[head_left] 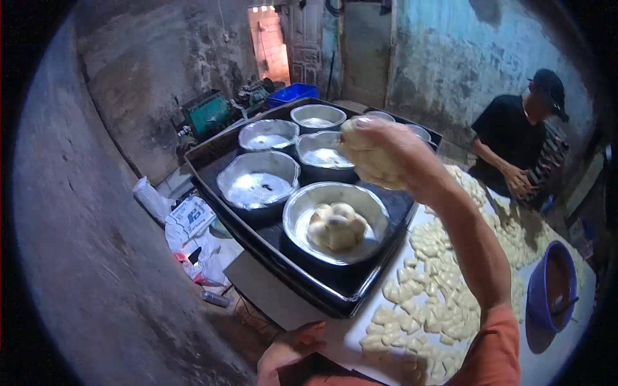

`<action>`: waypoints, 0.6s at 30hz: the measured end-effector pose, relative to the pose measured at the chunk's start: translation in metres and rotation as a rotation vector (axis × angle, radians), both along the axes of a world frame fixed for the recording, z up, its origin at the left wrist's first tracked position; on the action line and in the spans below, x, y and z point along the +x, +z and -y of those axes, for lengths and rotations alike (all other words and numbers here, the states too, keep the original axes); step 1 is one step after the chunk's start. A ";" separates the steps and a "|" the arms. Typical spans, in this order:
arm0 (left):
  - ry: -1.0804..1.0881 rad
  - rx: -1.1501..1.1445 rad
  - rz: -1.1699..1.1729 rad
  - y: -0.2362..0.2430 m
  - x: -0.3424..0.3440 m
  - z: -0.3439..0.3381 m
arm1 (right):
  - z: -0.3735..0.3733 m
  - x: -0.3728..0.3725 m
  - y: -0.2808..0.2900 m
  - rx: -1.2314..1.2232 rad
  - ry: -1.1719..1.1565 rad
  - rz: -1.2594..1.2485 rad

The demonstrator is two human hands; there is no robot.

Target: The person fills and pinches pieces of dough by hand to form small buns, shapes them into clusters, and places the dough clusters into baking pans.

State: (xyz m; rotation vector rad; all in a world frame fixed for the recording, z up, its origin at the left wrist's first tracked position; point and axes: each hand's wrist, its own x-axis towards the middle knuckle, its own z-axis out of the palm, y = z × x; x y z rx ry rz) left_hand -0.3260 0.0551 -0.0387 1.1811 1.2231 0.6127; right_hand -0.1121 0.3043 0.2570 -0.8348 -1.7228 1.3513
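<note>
My right hand [396, 145] is raised over the metal pans, closed on a lump of pale dough [370, 167]. Below it, the nearest round pan [296, 219] holds a clustered dough piece [335, 231], while the fluted pan [257, 183] to its left holds no dough. These and several other pans sit on a black rectangular tray [257, 238]. My left hand [299, 341] is low at the table's near edge, below the tray, fingers loosely curved and apart, holding nothing visible. Many flat dough pieces [418, 296] cover the white tabletop [534, 347] at right.
A purple bowl [544, 309] stands at the right. A person in black [508, 135] is across the table. Behind the tray are a green machine [209, 116] and a blue crate [290, 93]. White sacks [190, 219] lie at the left beside a rough wall [90, 244].
</note>
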 end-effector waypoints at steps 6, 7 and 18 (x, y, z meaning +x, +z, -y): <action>0.087 0.032 0.281 -0.081 -0.033 -0.007 | -0.057 -0.133 -0.019 0.540 0.127 0.597; -0.011 -0.083 0.074 -0.044 -0.034 -0.024 | -0.079 -0.144 -0.045 0.584 0.243 0.575; 0.023 -0.024 0.194 -0.089 -0.053 -0.021 | -0.103 -0.179 -0.063 0.679 0.424 0.901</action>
